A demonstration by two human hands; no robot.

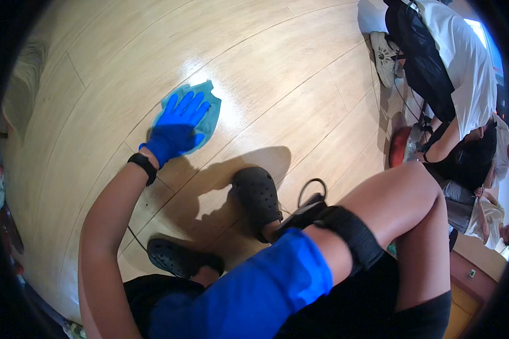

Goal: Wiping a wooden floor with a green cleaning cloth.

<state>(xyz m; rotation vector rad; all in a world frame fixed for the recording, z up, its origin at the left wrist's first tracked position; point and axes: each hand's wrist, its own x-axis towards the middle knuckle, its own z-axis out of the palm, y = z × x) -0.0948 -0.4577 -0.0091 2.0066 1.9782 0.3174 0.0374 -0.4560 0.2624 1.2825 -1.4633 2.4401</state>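
My left hand (176, 125), in a blue disposable glove with a black band at the wrist, lies flat on a teal cloth (212, 116). Its fingers are spread and press the cloth against the wood-look floor (123, 76). My right hand (237, 292), also in a blue glove, is close to the camera and blurred. It is bent back across my body, and its fingers cannot be made out. A wide black strap (350, 237) circles the right wrist, with a dark device (303, 212) and a looped cable beside it.
Two dark perforated clogs (256, 195) stand on the floor below my hands. At right, a person in a white shirt (454, 55) bends over a red container (400, 146), and other people are behind. A thin cable (138, 239) runs near the left clog.
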